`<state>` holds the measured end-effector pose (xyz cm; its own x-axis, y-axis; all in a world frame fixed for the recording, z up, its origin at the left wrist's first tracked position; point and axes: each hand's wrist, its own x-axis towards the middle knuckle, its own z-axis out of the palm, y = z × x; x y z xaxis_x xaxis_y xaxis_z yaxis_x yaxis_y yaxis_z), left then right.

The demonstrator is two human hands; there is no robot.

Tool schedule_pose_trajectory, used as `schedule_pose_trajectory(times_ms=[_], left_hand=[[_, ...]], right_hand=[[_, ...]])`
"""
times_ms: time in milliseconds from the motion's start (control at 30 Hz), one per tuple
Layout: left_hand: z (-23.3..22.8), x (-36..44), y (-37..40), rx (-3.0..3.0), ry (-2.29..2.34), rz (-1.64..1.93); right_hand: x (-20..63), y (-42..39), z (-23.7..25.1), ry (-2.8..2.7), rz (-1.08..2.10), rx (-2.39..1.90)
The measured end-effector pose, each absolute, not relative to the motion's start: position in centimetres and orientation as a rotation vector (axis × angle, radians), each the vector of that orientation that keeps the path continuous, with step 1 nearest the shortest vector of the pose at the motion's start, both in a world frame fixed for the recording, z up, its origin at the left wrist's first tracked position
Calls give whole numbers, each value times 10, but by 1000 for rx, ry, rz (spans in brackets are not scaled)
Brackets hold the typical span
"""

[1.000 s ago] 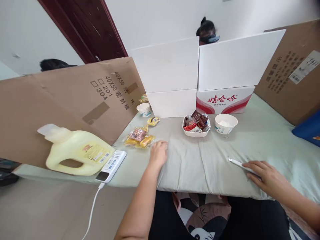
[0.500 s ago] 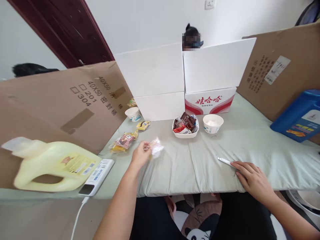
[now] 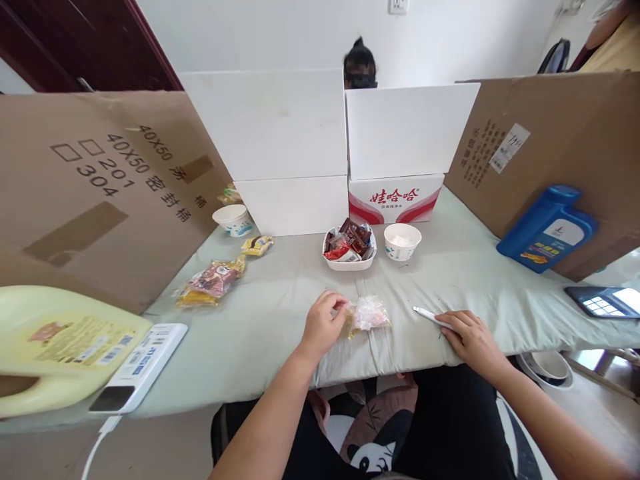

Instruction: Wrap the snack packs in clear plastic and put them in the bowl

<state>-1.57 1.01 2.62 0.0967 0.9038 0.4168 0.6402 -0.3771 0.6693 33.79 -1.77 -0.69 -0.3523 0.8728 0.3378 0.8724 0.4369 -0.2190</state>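
Observation:
My left hand [image 3: 323,325] pinches one end of a clear plastic snack packet [image 3: 369,313] that lies on the pale green cloth [image 3: 280,300] near the table's front edge. My right hand [image 3: 471,341] rests flat on the cloth, its fingers over the back end of a thin white pen-like tool [image 3: 426,313]. A white dish of wrapped sweets [image 3: 349,245] and a small paper cup of white powder [image 3: 402,241] stand behind the hands.
Snack packets [image 3: 210,283] and a second cup [image 3: 231,219] lie at the left. A yellow jug [image 3: 55,343] and a white power bank [image 3: 139,366] sit near left. A blue jug [image 3: 547,229] and a tablet [image 3: 605,301] are at the right. Cardboard and white boxes [image 3: 400,137] wall the table; a person's head shows behind.
My left hand took a clear packet from the left pile and carried it rightward to the table's front middle. The view swung right. My right hand stayed on the white tool.

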Motion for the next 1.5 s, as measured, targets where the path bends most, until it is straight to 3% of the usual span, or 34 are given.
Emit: schedule_pose_trajectory(times_ms=[167,467,833,1033,1200,1367,1500], left_hand=[[22,-8,0,2263,1287,1009],[7,-3,1,2108,1467,1042],[8,5,5,2203,1410,1066],[2,2,9,1569,1374,1258],[4,-24,21,1421,1674,1116],[19,-55,24,1537,1956,1197],[32,-35,5,2264,1758,1496]], right_hand=[[311,-16,13,-2212,48,-1460],[224,-6,53,-2612,11,-1126],[324,7,14,-2328,-155,-1577],[232,2,30,-2208,229,-1191],[179,10,23,-2338,371,-1301],[186,10,9,-2303,347,-1258],[192,5,9,-2244,343,-1149]])
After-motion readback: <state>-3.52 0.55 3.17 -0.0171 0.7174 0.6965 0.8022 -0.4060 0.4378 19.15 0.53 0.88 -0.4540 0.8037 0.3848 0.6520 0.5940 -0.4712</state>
